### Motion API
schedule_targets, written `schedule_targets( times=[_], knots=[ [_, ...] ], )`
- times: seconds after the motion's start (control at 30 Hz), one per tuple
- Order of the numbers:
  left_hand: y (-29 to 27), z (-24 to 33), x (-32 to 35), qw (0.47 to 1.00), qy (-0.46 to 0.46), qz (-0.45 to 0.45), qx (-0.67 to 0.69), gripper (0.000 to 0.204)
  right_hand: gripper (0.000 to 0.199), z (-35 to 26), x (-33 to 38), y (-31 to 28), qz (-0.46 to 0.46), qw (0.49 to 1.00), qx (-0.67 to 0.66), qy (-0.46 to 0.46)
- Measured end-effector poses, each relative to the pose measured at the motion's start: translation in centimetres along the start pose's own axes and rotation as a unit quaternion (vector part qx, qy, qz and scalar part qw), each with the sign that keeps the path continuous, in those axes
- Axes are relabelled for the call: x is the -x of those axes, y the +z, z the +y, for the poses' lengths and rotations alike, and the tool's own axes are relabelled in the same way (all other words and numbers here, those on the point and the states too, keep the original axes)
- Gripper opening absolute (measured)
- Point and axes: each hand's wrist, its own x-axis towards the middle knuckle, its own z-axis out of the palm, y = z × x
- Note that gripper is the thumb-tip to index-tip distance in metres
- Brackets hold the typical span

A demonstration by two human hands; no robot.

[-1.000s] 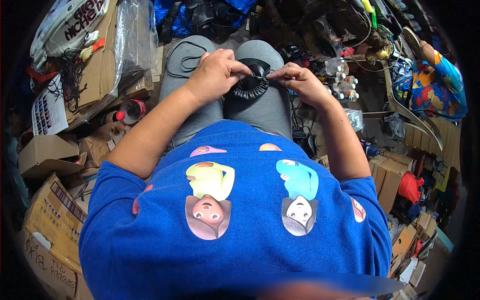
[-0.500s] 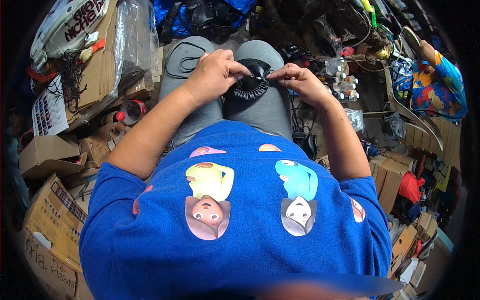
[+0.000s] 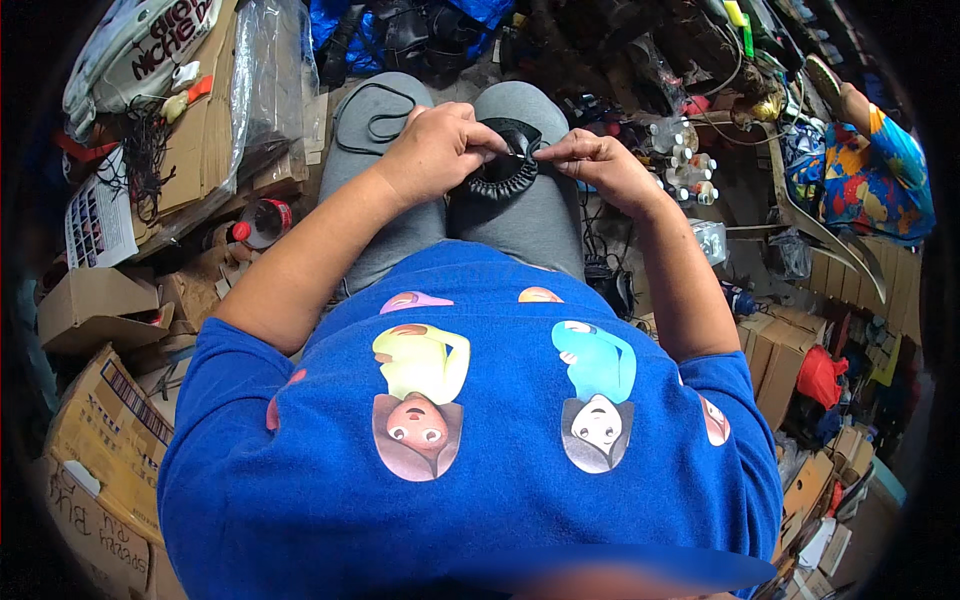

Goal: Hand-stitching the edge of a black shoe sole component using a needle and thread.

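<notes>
A black piece with a gathered, ridged edge (image 3: 503,186), like a shoe upper, rests on my right thigh. My left hand (image 3: 447,147) reaches over it from the left, thumb and forefinger closed in a pinch. A small shiny bit shows at those fingertips, too small to name. Opposite, my right hand (image 3: 600,165) pinches the right rim of the black piece with thumb and forefinger. The two sets of fingertips are close together. A black cord (image 3: 372,126) lies in loops over my left knee and passes behind my left hand.
Flattened cardboard and clear plastic (image 3: 262,90) stand at the left, near a red-capped bottle (image 3: 265,224). Small bottles (image 3: 690,175) cluster right of my knees. Ahead lies a blue sheet with black items (image 3: 410,35). Another person's colourful sleeve (image 3: 880,180) shows at far right.
My left hand has shifted slightly right, its fingertips nearer my right hand's. The right hand and the black piece look almost unmoved.
</notes>
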Motion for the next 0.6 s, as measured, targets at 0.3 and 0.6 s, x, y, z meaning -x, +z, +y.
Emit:
schedule_targets(
  times=[0.3, 0.6],
  knots=[
    [0.2, -0.1, -1.2, 0.996, 0.049, -0.014, 0.070, 0.019, 0.030, 0.2, 0.0, 0.1, -0.006, 1.000, 0.002, 0.013],
    [0.9, 0.5, -0.1, 0.978, -0.114, -0.006, 0.174, 0.022, 0.031, -0.8, 0.4, 1.4, 0.034, 0.980, -0.178, 0.087]
  ],
)
